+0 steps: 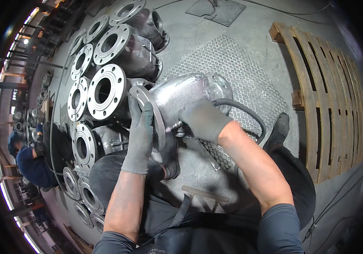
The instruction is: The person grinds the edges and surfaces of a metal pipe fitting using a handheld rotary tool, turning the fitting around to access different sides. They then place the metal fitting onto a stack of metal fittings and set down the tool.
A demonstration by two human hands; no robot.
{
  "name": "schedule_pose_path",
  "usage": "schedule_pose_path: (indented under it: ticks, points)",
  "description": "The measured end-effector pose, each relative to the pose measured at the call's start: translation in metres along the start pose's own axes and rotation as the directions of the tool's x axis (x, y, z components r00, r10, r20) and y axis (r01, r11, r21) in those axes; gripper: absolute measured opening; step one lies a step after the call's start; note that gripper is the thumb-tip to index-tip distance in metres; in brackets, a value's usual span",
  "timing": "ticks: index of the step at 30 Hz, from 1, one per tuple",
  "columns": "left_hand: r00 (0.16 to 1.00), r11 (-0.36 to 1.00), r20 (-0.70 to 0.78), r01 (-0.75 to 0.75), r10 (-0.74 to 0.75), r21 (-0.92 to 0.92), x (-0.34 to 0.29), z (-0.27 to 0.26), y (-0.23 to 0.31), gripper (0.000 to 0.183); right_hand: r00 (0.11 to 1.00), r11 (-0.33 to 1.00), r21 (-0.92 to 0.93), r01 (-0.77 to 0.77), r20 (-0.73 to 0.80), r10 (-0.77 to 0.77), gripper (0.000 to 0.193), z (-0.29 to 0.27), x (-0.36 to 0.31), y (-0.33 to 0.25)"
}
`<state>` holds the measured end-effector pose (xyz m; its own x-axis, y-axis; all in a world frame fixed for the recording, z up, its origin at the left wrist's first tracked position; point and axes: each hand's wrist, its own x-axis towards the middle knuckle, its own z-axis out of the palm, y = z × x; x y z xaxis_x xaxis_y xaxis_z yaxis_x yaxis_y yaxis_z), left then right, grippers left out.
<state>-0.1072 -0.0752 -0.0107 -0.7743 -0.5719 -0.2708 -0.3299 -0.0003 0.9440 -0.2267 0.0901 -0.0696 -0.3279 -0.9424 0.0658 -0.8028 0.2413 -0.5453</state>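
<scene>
A silver cast-metal valve body with a round flange lies tilted in front of me on the mesh. My left hand, in a grey glove, rests against the flange face with its fingers stretched upward along it. My gloved right hand is closed at the near side of the body, around a hand tool mostly hidden by the fingers. From that hand a black hose curves away to the right and down.
Several flanged castings are stacked at left. Expanded metal mesh covers the floor ahead; a wooden pallet stands right. A T-shaped stand is near my legs. Another person crouches at far left. Cables run at lower right.
</scene>
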Motion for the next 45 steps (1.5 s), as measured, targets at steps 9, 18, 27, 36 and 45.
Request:
schedule_pose_path:
  ticks: [9, 18, 27, 36, 45]
  points:
    - [1.0, 0.999, 0.014, -0.001, 0.0, 0.037, -0.01, 0.002, 0.005, 0.083, 0.997, 0.984, 0.173, -0.045, -0.057, 0.056, 0.018, -0.012, 0.006, 0.003]
    - [0.999, 0.999, 0.009, 0.038, -0.038, 0.024, -0.018, 0.015, 0.028, 0.083, 1.0, 0.999, -0.048, -0.011, 0.003, 0.012, 0.02, -0.002, 0.0, 0.002]
    - [0.999, 0.997, -0.026, -0.018, 0.02, 0.078, 0.01, -0.006, -0.015, 0.085, 0.997, 0.995, 0.073, -0.063, 0.042, 0.06, 0.022, -0.008, 0.005, 0.002]
    - [0.999, 0.999, 0.012, -0.047, 0.047, 0.018, -0.001, 0.008, 0.001, 0.084, 1.0, 1.0, 0.01, -0.022, -0.015, 0.022, 0.028, -0.002, -0.005, 0.001]
    - [0.995, 0.991, -0.058, -0.076, 0.083, 0.109, 0.012, 0.002, -0.011, 0.083, 0.925, 0.916, 0.195, -0.35, 0.227, 0.305, 0.034, -0.01, -0.043, -0.033]
